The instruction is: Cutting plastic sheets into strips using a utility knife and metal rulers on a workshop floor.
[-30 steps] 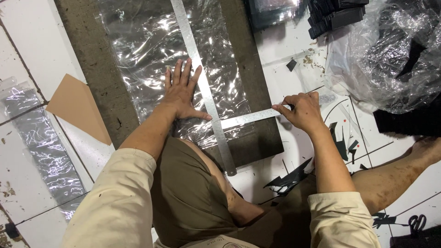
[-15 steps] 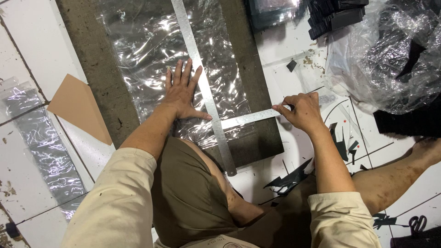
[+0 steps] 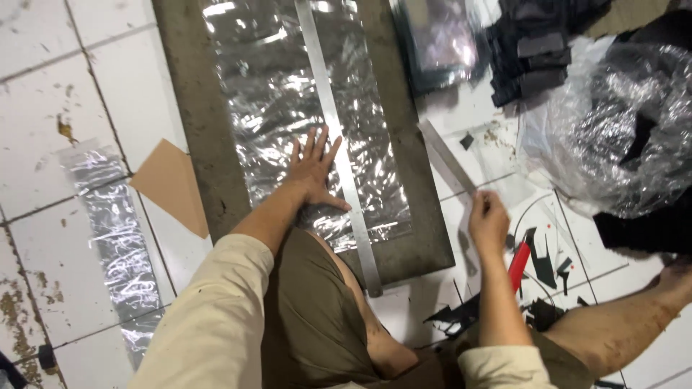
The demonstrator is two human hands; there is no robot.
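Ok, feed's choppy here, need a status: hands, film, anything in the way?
Left hand flat on film beside long ruler. Right hand lifting a cut strip. Red cutter on the floor. Nothing blocking.

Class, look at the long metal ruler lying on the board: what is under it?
Under the metal ruler lies clear plastic sheet on a grey board; the left hand presses the sheet beside it. The strip directly beneath is covered.

The left hand [image 3: 311,173] presses flat on clear plastic sheet [image 3: 281,108] beside a metal ruler [image 3: 339,158]; the right hand [image 3: 489,220] lifts a metal strip [image 3: 445,164].
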